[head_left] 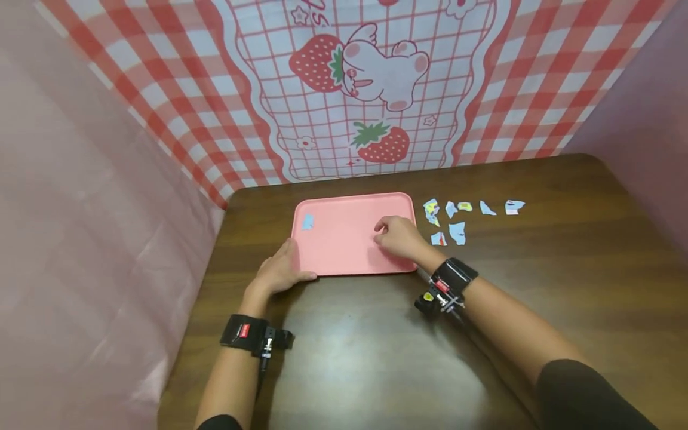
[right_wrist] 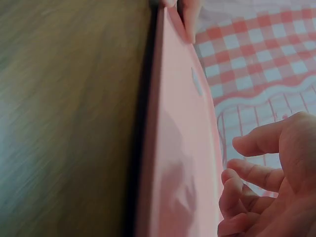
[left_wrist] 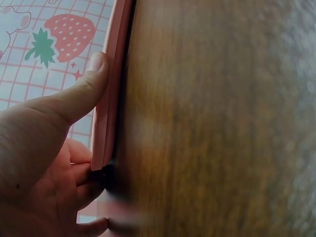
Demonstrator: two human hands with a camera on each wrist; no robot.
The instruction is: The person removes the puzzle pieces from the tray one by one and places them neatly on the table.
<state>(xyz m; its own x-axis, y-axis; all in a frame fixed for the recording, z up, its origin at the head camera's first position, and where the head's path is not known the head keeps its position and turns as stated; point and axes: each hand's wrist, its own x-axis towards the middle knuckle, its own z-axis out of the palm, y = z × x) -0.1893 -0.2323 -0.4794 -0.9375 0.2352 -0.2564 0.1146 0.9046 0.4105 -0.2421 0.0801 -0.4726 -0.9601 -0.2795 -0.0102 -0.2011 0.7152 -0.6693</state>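
Note:
A pink tray [head_left: 344, 239] lies on the table, with one light-blue torn paper piece [head_left: 307, 221] near its far left corner. My left hand [head_left: 278, 270] holds the tray's near left corner. Its thumb [left_wrist: 89, 91] lies along the front rim, and the other fingers bend around the left side. Over the right part of the tray, my right hand [head_left: 400, 237] hovers with loosely bent fingers. In the right wrist view its thumb [right_wrist: 259, 140] and fingertips are apart, nothing shows between them, and the hand's shadow falls on the tray.
Right of the tray lie several torn paper pieces, among them a yellow-marked one [head_left: 431, 209], a plain one [head_left: 457, 233] and one with red [head_left: 438, 239]. The wooden table [head_left: 344, 346] meets a strawberry-print cloth [head_left: 371, 89] at the back. Pink fabric [head_left: 97, 209] hangs at the left.

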